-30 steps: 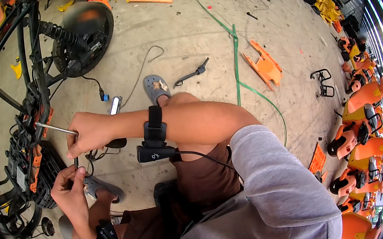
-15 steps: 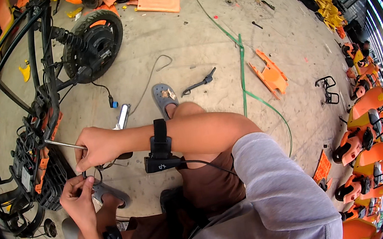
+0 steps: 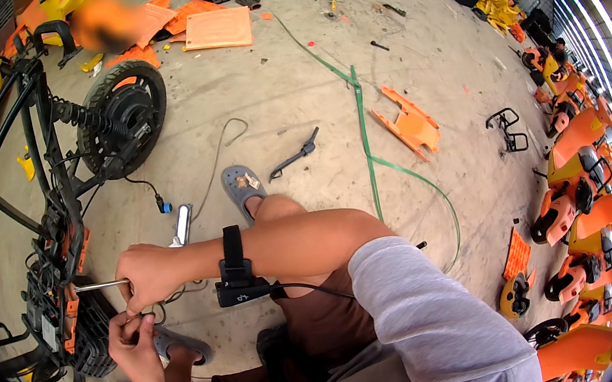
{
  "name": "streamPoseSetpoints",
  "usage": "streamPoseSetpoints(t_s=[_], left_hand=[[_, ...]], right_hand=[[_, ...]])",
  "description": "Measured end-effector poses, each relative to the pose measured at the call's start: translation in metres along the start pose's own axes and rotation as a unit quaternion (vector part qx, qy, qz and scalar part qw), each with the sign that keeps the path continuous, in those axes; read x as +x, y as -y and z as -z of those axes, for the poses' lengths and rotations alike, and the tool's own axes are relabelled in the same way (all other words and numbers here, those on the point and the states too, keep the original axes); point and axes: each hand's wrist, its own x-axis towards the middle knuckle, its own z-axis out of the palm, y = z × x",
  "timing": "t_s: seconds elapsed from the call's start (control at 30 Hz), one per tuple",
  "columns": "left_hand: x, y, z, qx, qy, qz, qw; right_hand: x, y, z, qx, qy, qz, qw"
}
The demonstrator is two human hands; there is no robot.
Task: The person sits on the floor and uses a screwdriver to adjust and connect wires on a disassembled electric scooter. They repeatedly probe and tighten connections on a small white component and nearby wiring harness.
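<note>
My right hand (image 3: 153,274) is closed around a screwdriver (image 3: 100,285). Only its thin metal shaft shows, pointing left toward the orange-and-black underbody of a stripped scooter frame (image 3: 50,139). Whether the tip touches that part I cannot tell. Just below, my left hand (image 3: 135,346) pinches a thin black cable (image 3: 159,312) between thumb and fingers. The cable curls in a small loop beside the fingertips of both hands. My right fingertips come down close to the left ones, and what lies between them is mostly hidden.
The scooter's rear wheel (image 3: 156,106) stands at upper left, with a blue-tipped connector (image 3: 164,207) hanging below. On the floor lie a silver-and-white tool (image 3: 183,224), a black stand-like part (image 3: 297,153), an orange panel (image 3: 409,123) and green strap (image 3: 364,129). Orange scooters (image 3: 588,219) line the right.
The view has shifted, so the scooter frame and floor parts appear farther left. The screwdriver shaft has swung from slanting to nearly level. Both hands stay close together at the cable.
</note>
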Motion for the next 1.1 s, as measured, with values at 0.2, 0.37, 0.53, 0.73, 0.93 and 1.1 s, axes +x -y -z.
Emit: streamPoseSetpoints(t_s=[0.2, 0.37, 0.53, 0.73, 0.93, 1.1], left_hand=[[0.009, -0.009, -0.022, 0.043, 0.042, 0.035, 0.998], [0.005, -0.004, -0.029, 0.015, 0.046, 0.029, 0.998], [0.003, -0.013, -0.024, 0.006, 0.025, 0.055, 0.998], [0.003, -0.01, -0.011, 0.022, 0.031, 0.022, 0.999], [-0.003, -0.005, 0.004, 0.016, 0.007, -0.036, 0.999], [0.001, -0.015, 0.015, -0.152, 0.003, -0.01, 0.988]], right_hand=[[-0.014, -0.004, 0.013, -0.086, 0.017, 0.001, 0.996], [-0.012, -0.012, 0.006, -0.1, 0.027, -0.011, 0.995], [-0.009, -0.009, 0.004, -0.153, 0.071, -0.008, 0.986], [-0.009, -0.003, 0.009, -0.065, 0.119, -0.082, 0.987], [0.006, -0.005, -0.006, 0.055, 0.148, -0.149, 0.976], [0.007, 0.007, 0.006, 0.085, 0.118, -0.072, 0.987]])
